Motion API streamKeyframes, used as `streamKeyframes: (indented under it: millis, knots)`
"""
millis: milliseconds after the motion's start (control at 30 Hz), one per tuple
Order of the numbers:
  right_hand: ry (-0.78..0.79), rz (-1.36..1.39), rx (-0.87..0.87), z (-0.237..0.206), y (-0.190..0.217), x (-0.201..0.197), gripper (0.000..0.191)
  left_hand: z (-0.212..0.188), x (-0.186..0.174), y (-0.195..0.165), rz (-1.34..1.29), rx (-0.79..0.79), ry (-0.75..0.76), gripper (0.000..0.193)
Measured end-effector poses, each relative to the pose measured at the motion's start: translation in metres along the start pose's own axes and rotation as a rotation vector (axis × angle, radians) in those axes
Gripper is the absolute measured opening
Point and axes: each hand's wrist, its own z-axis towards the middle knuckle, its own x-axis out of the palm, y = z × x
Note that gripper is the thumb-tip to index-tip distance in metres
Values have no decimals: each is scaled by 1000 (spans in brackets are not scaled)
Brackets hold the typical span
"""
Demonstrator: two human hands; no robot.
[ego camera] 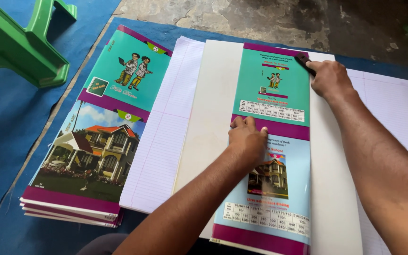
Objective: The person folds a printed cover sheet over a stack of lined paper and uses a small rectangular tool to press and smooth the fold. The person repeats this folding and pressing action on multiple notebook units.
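My left hand (247, 137) presses flat, fingers together, on a long printed cover sheet (272, 101) with a teal upper half and a light blue lower half showing a house. The sheet lies on a white board (213, 108). My right hand (329, 78) grips a small dark tool (304, 61) at the sheet's top right corner. Both forearms reach in from the bottom right.
A stack of printed cover sheets (100, 137) lies at the left on a blue mat (5, 141). Ruled white paper (164, 137) spreads under the board, showing on both sides. A green plastic stool (20, 42) stands at the top left. Bare concrete floor (260, 19) lies beyond.
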Motion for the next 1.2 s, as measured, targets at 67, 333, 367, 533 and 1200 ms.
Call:
streamKeyframes:
  millis: [67,333,367,533,1200]
  knots:
    - [66,52,71,-17,5,-4,42,-1,4,-1,-93,-35,-64,49]
    - [34,66,6,-86,14,-20,40,-28,3,-8,40,28,-112,39]
    - [44,75,11,-92,15,-20,40,-33,3,-9,27,28,-126,38]
    - [53,116,-2,-123,18,-30,37,-54,-3,-14,27,20,-115,54]
    - [81,179,-123,-258,52,-72,44,-94,-7,-26,30,-30,-89,94]
